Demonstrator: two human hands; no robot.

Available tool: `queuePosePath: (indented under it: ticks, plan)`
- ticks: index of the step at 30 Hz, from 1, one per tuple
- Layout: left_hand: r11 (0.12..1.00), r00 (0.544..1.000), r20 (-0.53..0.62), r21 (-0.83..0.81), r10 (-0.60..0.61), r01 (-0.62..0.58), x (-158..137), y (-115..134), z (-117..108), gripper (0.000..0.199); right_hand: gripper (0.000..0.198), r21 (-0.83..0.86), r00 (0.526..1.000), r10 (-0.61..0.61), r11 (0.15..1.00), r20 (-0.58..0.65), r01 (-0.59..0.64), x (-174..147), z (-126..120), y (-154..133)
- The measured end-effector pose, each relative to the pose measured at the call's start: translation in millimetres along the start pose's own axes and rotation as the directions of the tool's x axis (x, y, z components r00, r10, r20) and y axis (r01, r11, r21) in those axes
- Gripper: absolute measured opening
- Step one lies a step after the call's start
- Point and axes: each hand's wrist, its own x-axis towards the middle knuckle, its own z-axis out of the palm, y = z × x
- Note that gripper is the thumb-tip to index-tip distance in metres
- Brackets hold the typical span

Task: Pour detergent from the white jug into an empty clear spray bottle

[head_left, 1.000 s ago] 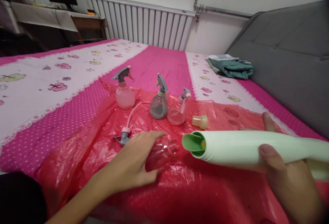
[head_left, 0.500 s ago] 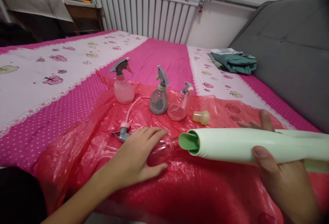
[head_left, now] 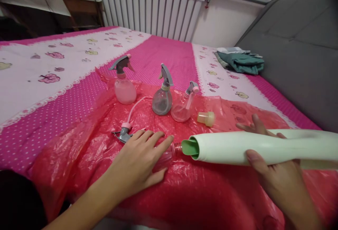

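My left hand is closed over a clear plastic bottle, hiding most of it. The bottle's threaded neck points right, touching or nearly touching the green spout of a pale green jug. My right hand grips that jug, which lies almost level, thumb on the near side and fingers on the far side. Beside my left fingers is a loose grey-and-pink spray head with its tube sticking up. A pale yellow translucent cap lies beyond the jug.
Three spray bottles stand behind my hands: a pink one, a grey one and a clear pink one. Red plastic sheeting covers the bed. Folded clothes lie near the grey headboard.
My right hand and the jug have shifted slightly left, bringing the spout closer to the bottle's neck. My left hand still holds the bottle. The view has tilted a little.
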Motion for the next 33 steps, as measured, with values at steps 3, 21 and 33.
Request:
queuePosePath:
  ticks: [3, 21, 33]
  plan:
    - [1.000, 1.000, 0.007, -0.008, -0.007, 0.007, -0.2, -1.2, 3.5, 0.061, 0.073, 0.018, 1.000, -0.005, 1.000, -0.003, 0.005, 0.1, 2.5, 1.2]
    - [0.978, 1.000, -0.022, 0.208, -0.018, 0.022, 2.2, 17.3, 21.9, 0.059, 0.100, -0.076, 0.987, 0.149, 0.985, -0.067, -0.154, -0.6, 19.5, -4.0]
    - [0.966, 0.997, -0.074, 0.257, -0.006, 0.025, 2.9, 19.4, 30.2, 0.046, 0.097, -0.150, 0.980, 0.102, 0.980, -0.171, -0.129, -3.6, 26.3, -17.0]
